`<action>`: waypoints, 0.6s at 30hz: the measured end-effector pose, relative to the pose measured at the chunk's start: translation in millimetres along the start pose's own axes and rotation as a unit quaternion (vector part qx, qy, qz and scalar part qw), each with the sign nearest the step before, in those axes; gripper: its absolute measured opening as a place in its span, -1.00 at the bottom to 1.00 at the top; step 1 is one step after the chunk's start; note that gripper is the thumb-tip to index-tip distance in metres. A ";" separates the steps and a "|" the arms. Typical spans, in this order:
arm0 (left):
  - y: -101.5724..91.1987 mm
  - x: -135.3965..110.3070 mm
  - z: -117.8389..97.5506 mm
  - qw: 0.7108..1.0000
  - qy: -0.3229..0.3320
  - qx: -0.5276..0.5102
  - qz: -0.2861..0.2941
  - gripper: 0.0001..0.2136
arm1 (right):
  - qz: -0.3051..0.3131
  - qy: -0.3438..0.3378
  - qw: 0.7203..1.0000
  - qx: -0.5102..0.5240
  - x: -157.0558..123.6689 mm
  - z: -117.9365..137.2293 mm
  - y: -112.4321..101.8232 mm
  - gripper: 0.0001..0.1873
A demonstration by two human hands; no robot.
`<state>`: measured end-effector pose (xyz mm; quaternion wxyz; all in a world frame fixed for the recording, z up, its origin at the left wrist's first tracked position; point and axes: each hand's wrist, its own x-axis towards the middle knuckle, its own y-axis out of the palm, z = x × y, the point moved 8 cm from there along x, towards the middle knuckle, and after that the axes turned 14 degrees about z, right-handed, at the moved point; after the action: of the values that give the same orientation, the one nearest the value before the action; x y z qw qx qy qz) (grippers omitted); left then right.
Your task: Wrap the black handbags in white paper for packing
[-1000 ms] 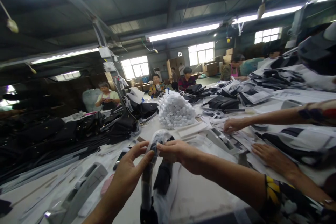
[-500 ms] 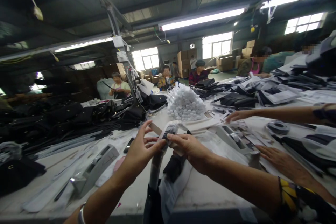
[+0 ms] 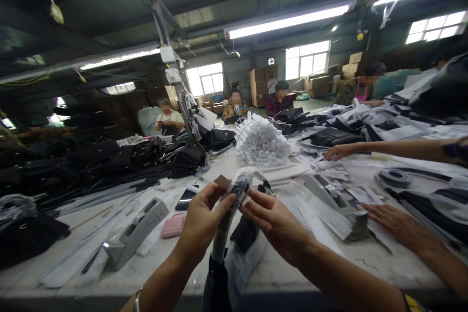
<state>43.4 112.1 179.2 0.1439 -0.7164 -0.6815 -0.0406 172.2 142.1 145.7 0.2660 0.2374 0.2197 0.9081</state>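
A black bag [image 3: 215, 282] hangs at the table's front edge, its strap handle [image 3: 239, 186] arching up in a pale, clear-looking wrap. My left hand [image 3: 204, 214] is closed on the handle's left side, thumb pressed on the wrap. A small brown card-like piece [image 3: 222, 181] sticks out above those fingers. On the other side, my right hand [image 3: 272, 217] pinches the wrap's edge between thumb and fingers; the fingertips are partly hidden. Grey tape dispensers stand to the left [image 3: 135, 234] and right [image 3: 334, 204] of my hands.
A pile of white rolls [image 3: 261, 141] sits beyond my hands. A pink pouch [image 3: 173, 225] and a phone [image 3: 186, 197] lie left. A co-worker's hands [image 3: 393, 222] rest at right among pale strips. Black bags [image 3: 95, 156] heap on the far left.
My left fingers have curled in round the handle from a more spread pose. My right hand has slid slightly right and down along the wrap. The view has shifted a little.
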 end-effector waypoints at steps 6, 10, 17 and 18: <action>5.7 -6.3 -3.9 0.995 0.045 0.079 -0.041 -0.70 | -0.078 -0.086 0.991 -0.070 6.9 -8.9 -2.3 -0.62; 7.6 -13.4 -7.6 0.990 0.055 0.106 -0.071 -0.75 | -0.094 -0.101 0.986 -0.092 10.5 -10.1 -5.8 -0.61; 10.1 -14.8 -32.2 0.981 0.056 0.183 -0.036 -0.81 | -0.097 -0.110 0.981 -0.128 8.0 -2.9 -6.8 -0.64; 9.1 -14.3 -34.4 0.974 0.060 0.216 -0.044 -0.83 | -0.102 -0.112 0.980 -0.129 7.6 -3.3 -7.8 -0.63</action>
<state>56.1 89.0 207.0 0.3335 -0.6343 -0.6950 0.0586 167.7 151.6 141.4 0.4086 0.2778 0.0925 0.8645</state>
